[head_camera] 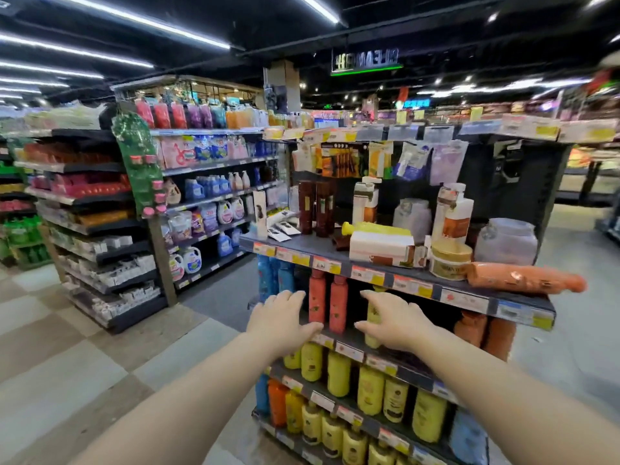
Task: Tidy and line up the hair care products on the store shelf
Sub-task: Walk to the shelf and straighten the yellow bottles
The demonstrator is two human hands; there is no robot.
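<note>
Two bare arms reach toward the end-of-aisle unit, both aimed at the second shelf from the top. The right grip is grasping a yellow bottle that stands upright near the front of that shelf. Its fingers cross the upper part and the thumb lies lower down, so the bottle sits in the crook between them. To my eye that hold suits sliding or turning the bottle into line, not lifting it away.

The left grip is released, fingers straight and holding nothing. It lies palm down just beside two coral bottles, with the thumb along the shelf's front edge. It looks placed to steady or nudge that pair. The pair stands upright and close together, with a dark gap between it and the yellow bottle, which may be why a hand works on each side.

Above, the top shelf is the untidier one. A toppled bottle lies on its side, on or just behind white cartons that also lie flat. An orange bottle lies along the front edge, one end seeming to reach past the corner. I'd guess a jolt to the unit could roll it off.

Below, the lower rows of yellow bottles stand upright in fairly even ranks, the order the upper shelves lack.
</note>
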